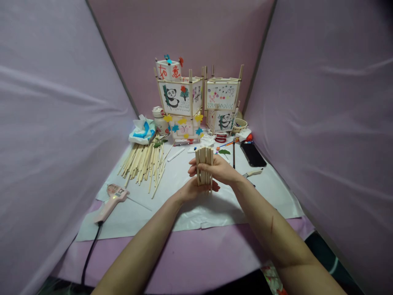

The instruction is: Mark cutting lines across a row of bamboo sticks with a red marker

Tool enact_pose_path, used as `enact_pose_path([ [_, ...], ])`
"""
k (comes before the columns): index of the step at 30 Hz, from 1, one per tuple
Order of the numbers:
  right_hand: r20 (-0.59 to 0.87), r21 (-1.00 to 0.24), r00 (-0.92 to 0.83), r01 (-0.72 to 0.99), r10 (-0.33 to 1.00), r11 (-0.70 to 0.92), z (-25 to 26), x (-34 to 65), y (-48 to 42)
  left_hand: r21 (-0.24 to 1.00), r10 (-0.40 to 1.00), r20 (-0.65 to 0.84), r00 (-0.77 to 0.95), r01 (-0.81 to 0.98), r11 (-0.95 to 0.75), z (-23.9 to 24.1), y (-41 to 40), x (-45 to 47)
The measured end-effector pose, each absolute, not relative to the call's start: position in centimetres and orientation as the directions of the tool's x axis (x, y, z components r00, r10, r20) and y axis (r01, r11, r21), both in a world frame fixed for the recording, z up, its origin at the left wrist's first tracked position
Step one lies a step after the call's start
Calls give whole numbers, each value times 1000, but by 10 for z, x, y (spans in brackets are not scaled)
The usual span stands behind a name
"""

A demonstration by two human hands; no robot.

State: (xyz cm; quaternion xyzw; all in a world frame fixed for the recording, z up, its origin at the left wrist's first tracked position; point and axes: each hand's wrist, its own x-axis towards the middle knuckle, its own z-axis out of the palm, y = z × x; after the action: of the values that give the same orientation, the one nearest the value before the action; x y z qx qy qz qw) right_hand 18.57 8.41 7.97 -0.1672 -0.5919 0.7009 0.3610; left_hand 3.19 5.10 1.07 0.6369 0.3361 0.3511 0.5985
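Observation:
Upright in front of me is a bundle of wooden sticks [204, 157], pale and square-ended, held above the middle of the table by both hands. My right hand [218, 166] wraps round the upper part, its thumb across the near side. Lower down, my left hand [194, 190] closes round the bundle, with its fingertips showing on the right. The lower ends of the sticks are partly hidden by the left hand. A loose pile of similar sticks [144, 159] lies to the left.
Left front lies a pink hot glue gun [113, 201] with a black cord. Paper lanterns on stick frames [176, 98] [222, 94] stand at the back. On the right are a black phone [253, 154] and a knife [254, 172]; red-handled scissors [220, 138] lie further back. Tissues [143, 130] sit back left.

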Motion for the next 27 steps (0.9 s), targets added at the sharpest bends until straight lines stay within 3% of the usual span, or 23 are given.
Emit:
enact_pose_path([
  [7, 199, -935, -685, -347, 701, -74, 77, 181, 87, 997, 830, 56, 555, -76, -16, 1, 51, 35],
  [12, 208, -932, -620, -361, 756, -40, 68, 186, 93, 976, 869, -69, 491, -146, 160, 0, 41, 41],
  [16, 153, -981, -432, -173, 889, 85, 51, 196, 93, 896, 880, -165, 445, -305, 323, -3, 27, 41],
  [19, 52, -998, -380, -48, 924, 36, 39, 201, 88, 842, 862, -203, 464, -366, 396, -5, 21, 39],
  [27, -51, -997, -352, -30, 935, -66, 20, 202, 85, 776, 829, -266, 492, -401, 487, -15, 22, 38],
])
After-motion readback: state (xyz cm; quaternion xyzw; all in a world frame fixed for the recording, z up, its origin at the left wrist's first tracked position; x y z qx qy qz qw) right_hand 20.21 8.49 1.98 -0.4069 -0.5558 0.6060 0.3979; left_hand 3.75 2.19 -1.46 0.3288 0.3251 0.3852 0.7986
